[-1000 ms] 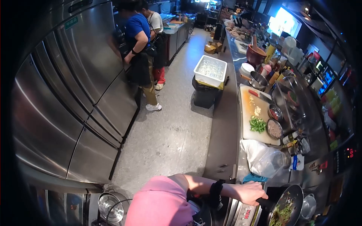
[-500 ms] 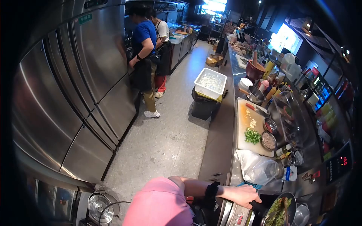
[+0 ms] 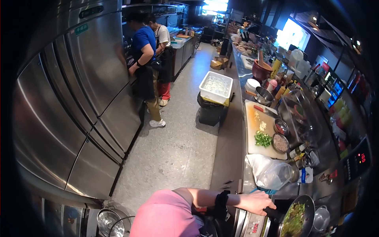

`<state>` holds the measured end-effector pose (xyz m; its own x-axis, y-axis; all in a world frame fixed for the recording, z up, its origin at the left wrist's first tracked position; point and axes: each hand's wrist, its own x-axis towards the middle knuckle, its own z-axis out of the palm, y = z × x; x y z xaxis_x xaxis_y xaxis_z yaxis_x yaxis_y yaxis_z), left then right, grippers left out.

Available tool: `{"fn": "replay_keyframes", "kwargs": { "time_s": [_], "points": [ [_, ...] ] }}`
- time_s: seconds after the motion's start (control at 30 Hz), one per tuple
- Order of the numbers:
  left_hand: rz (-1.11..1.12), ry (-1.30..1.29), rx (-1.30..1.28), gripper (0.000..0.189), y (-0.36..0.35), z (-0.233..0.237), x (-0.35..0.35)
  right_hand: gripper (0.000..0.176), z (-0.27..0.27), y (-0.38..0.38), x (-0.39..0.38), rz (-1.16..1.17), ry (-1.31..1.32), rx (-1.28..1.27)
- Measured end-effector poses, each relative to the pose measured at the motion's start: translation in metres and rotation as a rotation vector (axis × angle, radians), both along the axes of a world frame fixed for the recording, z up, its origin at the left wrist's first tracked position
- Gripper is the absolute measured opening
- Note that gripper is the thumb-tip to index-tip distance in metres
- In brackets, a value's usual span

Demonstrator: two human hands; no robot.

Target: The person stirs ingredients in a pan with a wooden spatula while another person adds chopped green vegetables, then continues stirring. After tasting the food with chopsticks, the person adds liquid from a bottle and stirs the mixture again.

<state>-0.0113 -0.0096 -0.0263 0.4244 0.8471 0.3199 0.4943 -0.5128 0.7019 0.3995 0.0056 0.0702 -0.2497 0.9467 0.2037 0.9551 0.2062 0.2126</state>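
Observation:
My left hand (image 3: 256, 202) is closed around the dark handle of a frying pan (image 3: 312, 207) at the bottom right. Chopped green and brownish food (image 3: 295, 219) lies in the pan. Beneath my wrist is a cooker control panel (image 3: 255, 226) with red digits. My right hand is out of view. Beyond the pan, a cutting board (image 3: 256, 153) holds chopped green pieces (image 3: 263, 139), pale chopped bits (image 3: 263, 126), a knife with a red handle (image 3: 258, 108) and two small bowls, one with reddish pieces (image 3: 281, 127), one with pale shreds (image 3: 280, 142).
A clear plastic bag (image 3: 272, 173) rests between board and pan. A metal bowl (image 3: 321, 218) sits right of the pan. On the floor side, a white tub (image 3: 216, 87) tops a black bin (image 3: 213, 112). Two people (image 3: 144, 59) stand by the steel fridges (image 3: 94, 59).
The pan and my left hand sit slightly farther right and higher in view, and the food has shifted inside the pan. The whole view has turned a little.

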Motion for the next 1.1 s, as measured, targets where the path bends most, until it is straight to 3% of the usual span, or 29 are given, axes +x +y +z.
{"fn": "replay_keyframes", "kwargs": {
  "time_s": [0.2, 0.27, 0.3, 0.33, 0.37, 0.4, 0.43, 0.5, 0.6, 0.7, 0.8, 0.9, 1.03, 1.1],
  "points": [
    [-0.058, 0.088, 0.019, 0.052, 0.007, 0.003, -0.001, 0.025, -0.009, 0.027, -0.012, -0.171, 0.124, 0.056],
    [-0.031, 0.143, -0.152, 0.048, 0.002, 0.015, -0.006, 0.023, -0.014, 0.012, -0.022, -0.237, 0.093, -0.09],
    [0.019, 0.09, -0.085, 0.045, 0.0, 0.019, -0.006, 0.018, -0.027, 0.007, -0.012, -0.15, 0.089, -0.043],
    [0.044, 0.071, -0.091, 0.042, 0.0, 0.02, -0.005, 0.03, -0.019, -0.001, -0.014, -0.127, 0.188, -0.093],
    [0.047, 0.046, -0.12, 0.043, -0.004, 0.026, -0.005, 0.026, 0.017, -0.02, -0.032, -0.108, 0.085, -0.112],
    [0.053, 0.028, -0.146, 0.043, -0.001, 0.027, -0.003, 0.021, 0.033, -0.014, -0.011, -0.03, 0.144, -0.222],
    [0.047, 0.03, -0.077, 0.042, 0.0, 0.02, -0.001, 0.019, 0.076, -0.036, -0.042, -0.263, 0.248, -0.267],
    [0.069, 0.07, -0.042, 0.044, 0.001, 0.018, 0.004, 0.016, 0.119, -0.062, -0.052, -0.241, 0.189, -0.242],
    [0.096, 0.148, -0.144, 0.044, -0.004, 0.035, 0.008, 0.017, 0.142, -0.074, -0.058, -0.253, 0.115, -0.418],
    [0.084, 0.13, -0.142, 0.044, -0.003, 0.032, 0.007, 0.019, 0.1, -0.051, -0.057, -0.321, 0.159, -0.405],
    [0.075, 0.124, -0.137, 0.045, -0.002, 0.031, 0.007, 0.02, 0.043, -0.029, -0.047, -0.178, 0.152, -0.053],
    [0.068, 0.105, -0.158, 0.045, 0.0, 0.03, 0.007, 0.021, 0.025, -0.006, -0.047, -0.217, 0.247, 0.074],
    [0.077, 0.129, -0.151, 0.045, -0.002, 0.031, 0.007, 0.032, -0.013, 0.008, -0.049, -0.148, 0.137, -0.034],
    [0.079, 0.127, -0.115, 0.045, -0.002, 0.029, 0.007, 0.031, 0.002, -0.016, -0.049, -0.145, 0.092, -0.102]
  ]
}}
